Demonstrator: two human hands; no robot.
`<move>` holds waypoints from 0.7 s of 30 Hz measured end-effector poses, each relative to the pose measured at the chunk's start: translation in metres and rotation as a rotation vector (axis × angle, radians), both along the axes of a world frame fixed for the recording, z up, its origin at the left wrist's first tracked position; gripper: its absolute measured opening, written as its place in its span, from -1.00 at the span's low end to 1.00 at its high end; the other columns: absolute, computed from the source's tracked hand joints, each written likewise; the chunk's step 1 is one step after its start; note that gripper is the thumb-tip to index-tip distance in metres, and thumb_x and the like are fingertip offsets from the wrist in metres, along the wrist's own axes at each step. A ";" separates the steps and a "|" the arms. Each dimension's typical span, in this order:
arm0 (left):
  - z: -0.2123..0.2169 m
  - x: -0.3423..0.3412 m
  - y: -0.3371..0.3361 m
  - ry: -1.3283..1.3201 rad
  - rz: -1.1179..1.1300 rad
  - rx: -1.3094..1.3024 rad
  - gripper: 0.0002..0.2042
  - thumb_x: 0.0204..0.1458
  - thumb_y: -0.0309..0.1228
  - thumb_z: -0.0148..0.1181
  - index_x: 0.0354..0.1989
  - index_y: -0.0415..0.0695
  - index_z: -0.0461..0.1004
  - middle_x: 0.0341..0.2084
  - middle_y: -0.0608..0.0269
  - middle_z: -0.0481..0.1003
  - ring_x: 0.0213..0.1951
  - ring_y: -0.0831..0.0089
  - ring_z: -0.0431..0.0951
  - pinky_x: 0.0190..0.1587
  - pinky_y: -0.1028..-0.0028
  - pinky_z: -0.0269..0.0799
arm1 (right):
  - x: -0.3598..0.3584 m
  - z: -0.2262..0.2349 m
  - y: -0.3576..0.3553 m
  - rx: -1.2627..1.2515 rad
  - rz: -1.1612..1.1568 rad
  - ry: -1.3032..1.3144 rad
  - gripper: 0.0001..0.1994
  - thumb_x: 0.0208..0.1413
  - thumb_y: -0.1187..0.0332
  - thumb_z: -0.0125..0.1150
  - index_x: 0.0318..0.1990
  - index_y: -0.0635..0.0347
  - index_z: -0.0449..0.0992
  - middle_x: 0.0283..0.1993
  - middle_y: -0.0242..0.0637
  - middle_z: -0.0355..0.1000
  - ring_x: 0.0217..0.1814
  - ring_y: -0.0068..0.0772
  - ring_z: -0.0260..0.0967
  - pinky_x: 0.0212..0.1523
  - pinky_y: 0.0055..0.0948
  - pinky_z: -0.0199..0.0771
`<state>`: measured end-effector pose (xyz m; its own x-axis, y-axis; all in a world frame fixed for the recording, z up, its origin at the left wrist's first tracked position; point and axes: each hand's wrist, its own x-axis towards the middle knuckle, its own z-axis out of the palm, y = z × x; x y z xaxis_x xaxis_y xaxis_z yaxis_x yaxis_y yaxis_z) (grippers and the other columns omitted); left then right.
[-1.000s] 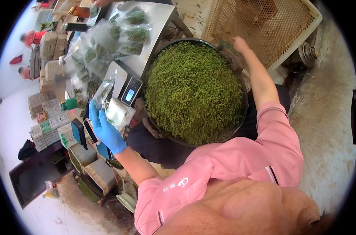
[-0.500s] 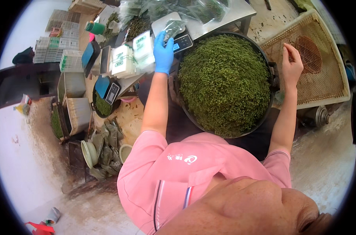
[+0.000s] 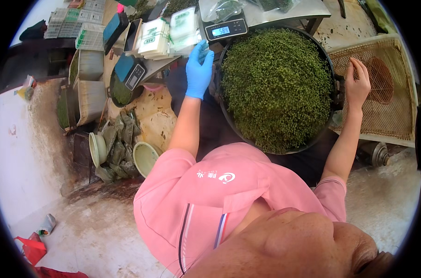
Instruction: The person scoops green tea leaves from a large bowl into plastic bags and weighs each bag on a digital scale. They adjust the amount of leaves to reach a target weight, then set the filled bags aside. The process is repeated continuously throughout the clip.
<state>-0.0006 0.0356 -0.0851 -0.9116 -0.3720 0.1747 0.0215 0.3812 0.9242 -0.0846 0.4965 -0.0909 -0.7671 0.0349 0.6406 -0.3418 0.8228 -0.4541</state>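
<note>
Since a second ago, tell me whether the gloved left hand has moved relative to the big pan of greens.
Yes. The left hand has come from the packets farther left toward the pan; it is now beside the pan's left rim, just below the scale.

The left hand, in a blue glove, covers part of the near left rim of the big round pan, and what its fingertips pinch is too small to tell. The pan's near edge disappears behind the pink shirt. The right hand rests on the wire basket, whose right side is cut off by the dark rim of the view. On the far scale, the clear bag runs out of the picture at the top. The stacked cartons at far left carry print too blurred to make out.
</note>
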 end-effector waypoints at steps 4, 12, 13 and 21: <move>0.002 -0.009 0.004 0.044 -0.011 0.013 -0.54 0.22 -0.42 0.24 0.28 -0.25 0.38 0.01 0.13 0.56 -0.03 0.44 0.57 0.07 0.43 0.50 | -0.001 -0.002 0.005 -0.020 -0.016 -0.027 -0.83 0.24 0.41 0.27 -0.07 0.14 0.67 0.01 -0.28 0.59 0.03 -0.24 0.56 0.01 -0.33 0.56; -0.009 -0.066 -0.013 0.125 0.109 -0.303 -0.74 0.16 -0.26 0.29 -0.05 -0.09 0.63 -0.29 0.13 0.67 -0.25 0.33 0.67 -0.14 0.37 0.56 | -0.005 -0.012 0.011 0.058 0.014 -0.044 -0.80 0.29 0.37 0.23 -0.01 0.18 0.66 0.04 -0.26 0.59 0.04 -0.33 0.57 -0.05 -0.37 0.60; -0.007 -0.077 -0.013 0.084 0.134 -0.384 -0.76 0.15 -0.20 0.29 -0.10 -0.02 0.65 -0.34 0.12 0.67 -0.27 0.27 0.68 -0.16 0.34 0.57 | -0.005 -0.012 0.011 0.053 0.017 -0.051 -0.79 0.29 0.37 0.23 0.00 0.18 0.66 0.04 -0.26 0.59 0.03 -0.33 0.57 -0.05 -0.38 0.60; -0.019 -0.155 -0.020 -0.160 0.189 -0.862 -0.74 0.12 -0.07 0.18 -0.19 0.15 0.71 -0.51 0.15 0.65 -0.43 0.14 0.67 -0.29 0.25 0.56 | -0.009 -0.017 0.008 0.007 0.049 -0.138 -0.80 0.30 0.39 0.23 0.00 0.21 0.64 0.04 -0.27 0.59 -0.01 -0.37 0.58 -0.07 -0.41 0.60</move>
